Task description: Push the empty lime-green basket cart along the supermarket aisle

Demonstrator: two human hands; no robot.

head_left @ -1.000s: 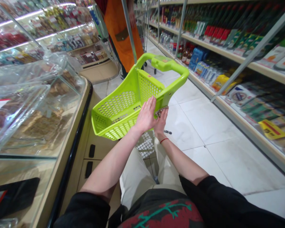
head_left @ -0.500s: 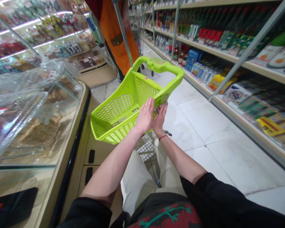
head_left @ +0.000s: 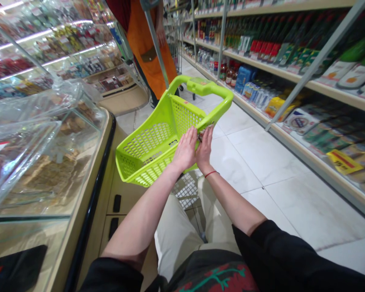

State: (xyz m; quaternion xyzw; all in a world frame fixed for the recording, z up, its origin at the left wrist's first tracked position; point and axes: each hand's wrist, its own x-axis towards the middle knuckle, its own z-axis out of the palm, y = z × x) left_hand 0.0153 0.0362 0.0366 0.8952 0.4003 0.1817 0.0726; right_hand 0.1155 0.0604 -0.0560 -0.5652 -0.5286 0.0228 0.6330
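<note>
A lime-green plastic shopping basket [head_left: 149, 142] with a raised handle [head_left: 205, 87] stands in front of me. Both my hands meet at its near right rim. My left hand [head_left: 186, 151] lies flat with fingers stretched out, pressed against the right one. My right hand [head_left: 205, 153] is cupped toward it, and a small brownish patterned item [head_left: 201, 134] peeks out between the fingertips of the two hands. What that item is I cannot make out. A red thread circles my right wrist.
A glass display counter [head_left: 48, 162] with baked goods runs along the left. Shelves [head_left: 292, 77] of bottles and cartons line the right. A person in an orange apron [head_left: 152, 44] stands beyond the basket. White tiled floor [head_left: 261, 162] lies between.
My two hands have drawn closer together around the small item, and the basket has shifted slightly left and up in view. The person in the apron stays in place.
</note>
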